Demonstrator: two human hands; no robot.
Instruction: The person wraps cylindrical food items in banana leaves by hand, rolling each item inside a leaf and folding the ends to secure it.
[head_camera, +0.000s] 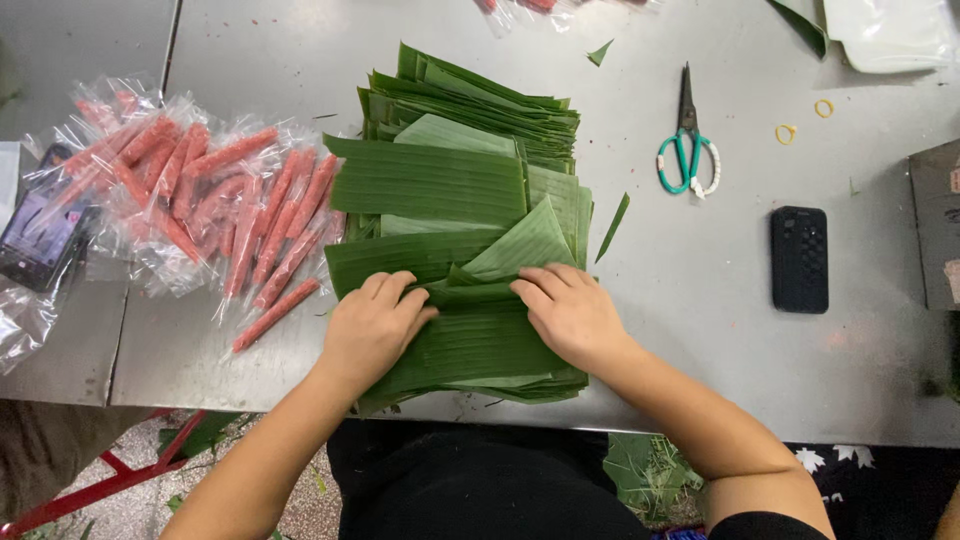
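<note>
Green ribbed leaves (440, 180); reddish sausages (230, 200), perhaps pink, in clear wrap; teal-handled scissors (686, 140); black phone (799, 259).

Bare forearms, no sleeves; dark clothing below.
</note>
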